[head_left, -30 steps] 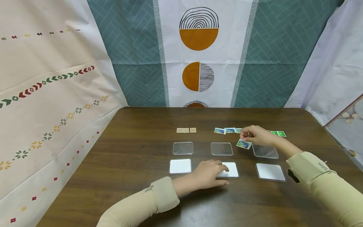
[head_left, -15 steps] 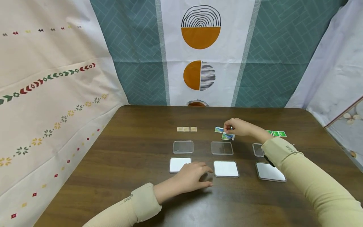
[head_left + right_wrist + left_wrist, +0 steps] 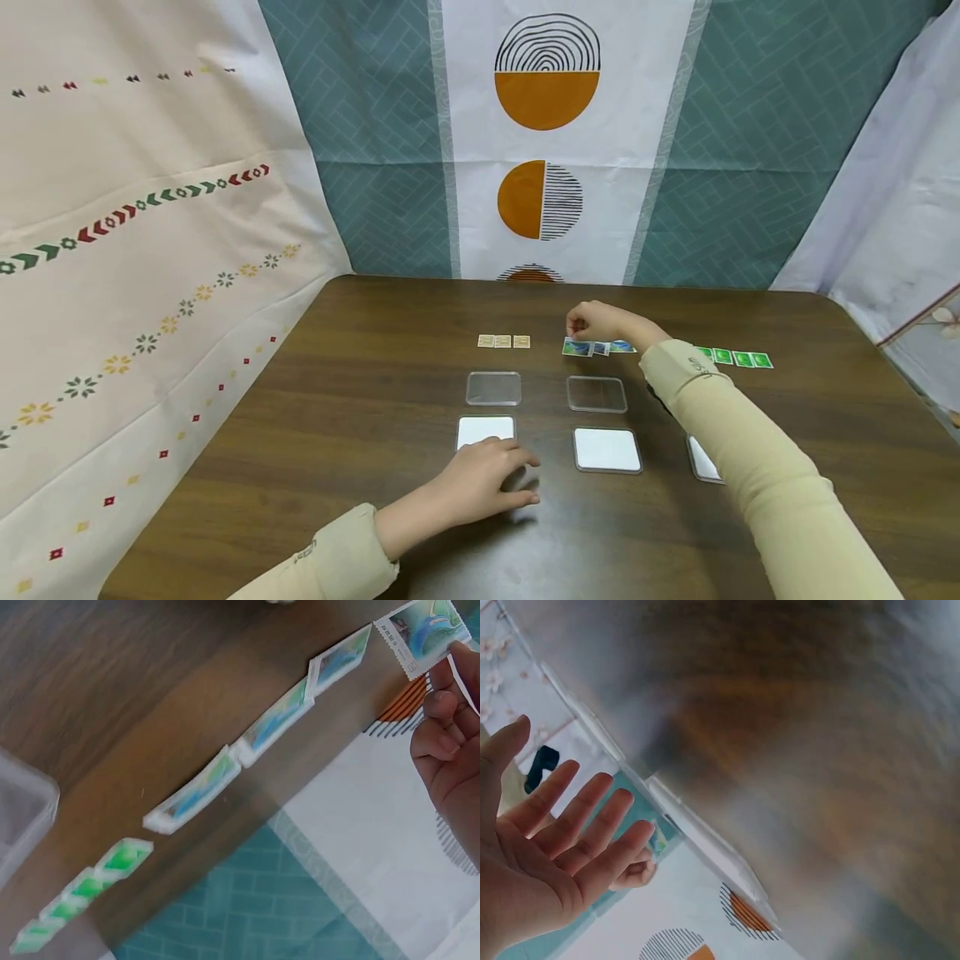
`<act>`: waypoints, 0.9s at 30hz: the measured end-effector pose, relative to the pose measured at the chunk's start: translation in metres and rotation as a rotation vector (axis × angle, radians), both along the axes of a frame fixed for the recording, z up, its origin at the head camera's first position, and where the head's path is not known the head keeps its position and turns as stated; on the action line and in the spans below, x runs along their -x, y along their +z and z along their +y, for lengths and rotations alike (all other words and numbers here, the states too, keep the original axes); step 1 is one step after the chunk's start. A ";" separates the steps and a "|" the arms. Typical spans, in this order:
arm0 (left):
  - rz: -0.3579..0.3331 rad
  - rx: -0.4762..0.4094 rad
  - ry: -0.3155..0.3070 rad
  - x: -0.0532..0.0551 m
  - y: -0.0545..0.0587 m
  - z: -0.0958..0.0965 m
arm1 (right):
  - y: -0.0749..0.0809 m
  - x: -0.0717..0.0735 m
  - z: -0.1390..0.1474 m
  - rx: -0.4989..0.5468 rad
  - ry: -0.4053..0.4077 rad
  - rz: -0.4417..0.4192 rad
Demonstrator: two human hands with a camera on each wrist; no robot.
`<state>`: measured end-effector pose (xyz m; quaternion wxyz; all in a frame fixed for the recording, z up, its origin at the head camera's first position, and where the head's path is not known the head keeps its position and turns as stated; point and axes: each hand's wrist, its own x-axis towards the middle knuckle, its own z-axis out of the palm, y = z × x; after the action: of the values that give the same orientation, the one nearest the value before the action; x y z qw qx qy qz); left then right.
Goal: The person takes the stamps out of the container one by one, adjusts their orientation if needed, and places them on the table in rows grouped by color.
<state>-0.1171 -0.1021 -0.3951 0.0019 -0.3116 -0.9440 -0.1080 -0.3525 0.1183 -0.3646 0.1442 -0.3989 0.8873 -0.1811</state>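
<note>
Between thumb and fingers, my right hand (image 3: 600,321) pinches a blue-green postage stamp (image 3: 427,634) with perforated edges, held just above the table at the left end of a row of similar stamps (image 3: 277,724). In the head view that row is partly covered by the hand. My left hand (image 3: 487,479) hovers over the table with relaxed, spread fingers and holds nothing. It is nearest a clear case with a white insert (image 3: 486,427), whose lower edge it hides. The left wrist view shows its bare palm.
Beige stamps (image 3: 502,341) lie left of the blue-green row, green stamps (image 3: 732,357) to the right. Two clear cases (image 3: 493,388) are visible in the middle row. Nearer are another white-filled case (image 3: 607,450) and a third (image 3: 703,458), partly under the right sleeve.
My right hand has carried the stamp leftward and away from me, from beside the right-hand clear case to the left end of its row. My left hand has withdrawn leftward from the middle white-filled case.
</note>
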 end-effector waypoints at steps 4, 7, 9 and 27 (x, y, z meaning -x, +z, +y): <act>0.037 -0.006 -0.004 0.001 0.002 -0.003 | -0.009 0.011 -0.008 0.009 -0.013 -0.040; 0.063 -0.010 -0.005 0.003 0.004 -0.005 | -0.013 0.019 -0.016 0.031 -0.026 -0.097; 0.072 -0.011 -0.008 0.004 0.005 -0.005 | -0.014 0.022 -0.019 0.036 -0.050 -0.129; 0.063 -0.017 -0.007 0.012 0.009 -0.003 | -0.033 0.038 -0.028 -0.039 -0.196 -0.050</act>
<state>-0.1293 -0.1051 -0.3856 0.0338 -0.3183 -0.9414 -0.1061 -0.3906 0.0907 -0.3971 0.1557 -0.3027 0.9215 -0.1871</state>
